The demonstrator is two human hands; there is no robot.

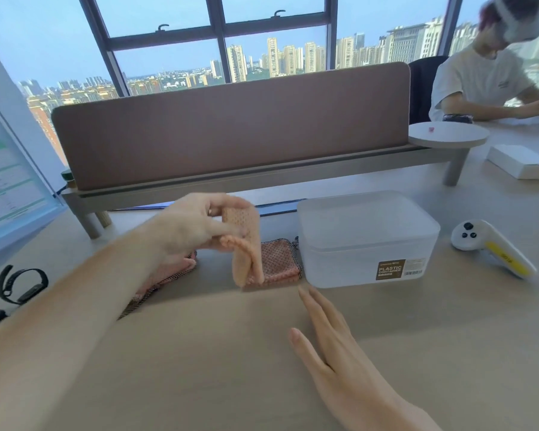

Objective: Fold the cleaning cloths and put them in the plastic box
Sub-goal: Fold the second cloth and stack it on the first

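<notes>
Pinched folded peach waffle-weave cloth (pixel 249 259) in left hand (pixel 193 227), spread right hand (pixel 327 334) flat at five o'clock. Likely needed lidded translucent plastic box (pixel 367 244), three o'clock, opened next.

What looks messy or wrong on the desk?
The plastic container seems to have its lid on, so no cloth can go in yet. A rumpled cloth lies under the left forearm, while the left hand holds a folded cloth.

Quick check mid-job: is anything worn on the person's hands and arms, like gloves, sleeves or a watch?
No. The left hand and right hand wear no gloves or visible rings. Both forearms are uncovered to the frame edge: no sleeve, watch or band. The left hand is motion-blurred, so small details could be missed.
</notes>
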